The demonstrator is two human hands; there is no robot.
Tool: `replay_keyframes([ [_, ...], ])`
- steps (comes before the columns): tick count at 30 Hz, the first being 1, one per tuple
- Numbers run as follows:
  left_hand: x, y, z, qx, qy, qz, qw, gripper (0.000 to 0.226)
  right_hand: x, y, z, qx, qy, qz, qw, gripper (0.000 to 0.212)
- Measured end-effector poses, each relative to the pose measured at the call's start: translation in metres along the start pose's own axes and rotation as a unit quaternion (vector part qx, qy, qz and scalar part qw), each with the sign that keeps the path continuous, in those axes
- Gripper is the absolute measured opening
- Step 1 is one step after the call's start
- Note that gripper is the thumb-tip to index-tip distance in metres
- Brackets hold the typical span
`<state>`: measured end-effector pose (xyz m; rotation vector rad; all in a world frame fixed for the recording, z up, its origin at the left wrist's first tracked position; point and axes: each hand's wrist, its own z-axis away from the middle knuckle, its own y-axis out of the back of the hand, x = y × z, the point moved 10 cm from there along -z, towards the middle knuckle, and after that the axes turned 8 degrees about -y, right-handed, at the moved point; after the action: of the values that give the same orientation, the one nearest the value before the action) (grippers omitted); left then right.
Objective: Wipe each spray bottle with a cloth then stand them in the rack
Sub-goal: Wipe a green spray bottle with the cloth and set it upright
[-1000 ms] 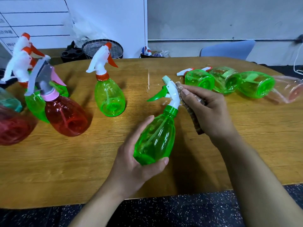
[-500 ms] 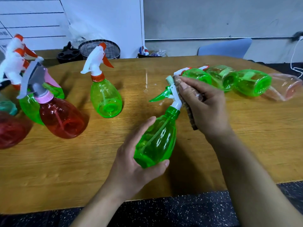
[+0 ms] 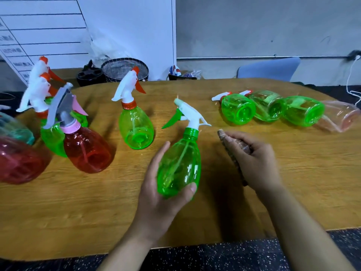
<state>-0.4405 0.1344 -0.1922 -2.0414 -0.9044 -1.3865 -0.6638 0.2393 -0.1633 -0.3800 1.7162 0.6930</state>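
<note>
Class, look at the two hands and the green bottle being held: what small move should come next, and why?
Probably the left hand should stand the held green bottle upright beside the standing green bottle. The right hand, gripping the cloth, is off the bottle, suggesting wiping is finished. No rack is visible.

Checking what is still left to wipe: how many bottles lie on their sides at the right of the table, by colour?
green bottles: 3
pink bottle: 1
Total: 4
</note>
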Motion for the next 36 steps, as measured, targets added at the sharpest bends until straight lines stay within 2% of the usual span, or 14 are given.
replay_keyframes([
  [4, -0.004, 0.012, -0.004, 0.046, 0.021, 0.083, 0.995, 0.089, 0.012, -0.034, 0.031, -0.034, -0.066, -0.137, 0.988, 0.019],
  [9, -0.007, 0.01, -0.004, 0.039, 0.024, 0.081, 0.996, 0.078, 0.019, -0.059, 0.067, -0.069, -0.098, -0.172, 0.978, 0.026],
  [12, -0.009, 0.01, -0.005, 0.029, 0.034, 0.092, 0.995, 0.071, 0.021, -0.061, 0.071, -0.058, -0.119, -0.208, 0.969, 0.026],
  [21, -0.01, 0.004, -0.004, 0.021, 0.073, 0.166, 0.983, 0.058, 0.017, -0.068, 0.056, -0.033, -0.127, -0.218, 0.967, 0.022],
  [27, -0.015, 0.006, -0.002, 0.012, 0.027, 0.033, 0.999, 0.048, 0.018, -0.068, 0.045, 0.002, -0.127, -0.237, 0.963, 0.024],
  [29, -0.015, 0.009, -0.003, 0.024, 0.021, 0.031, 0.999, 0.047, 0.012, -0.069, 0.047, 0.004, -0.109, -0.246, 0.963, 0.022],
  [33, -0.017, 0.006, -0.001, 0.021, 0.065, 0.105, 0.992, 0.056, -0.003, -0.071, 0.059, 0.004, -0.055, -0.23, 0.972, 0.019],
  [36, -0.013, 0.004, 0.002, -0.006, 0.057, 0.058, 0.997, 0.089, -0.007, -0.072, 0.066, 0.011, -0.035, -0.224, 0.974, 0.019],
])
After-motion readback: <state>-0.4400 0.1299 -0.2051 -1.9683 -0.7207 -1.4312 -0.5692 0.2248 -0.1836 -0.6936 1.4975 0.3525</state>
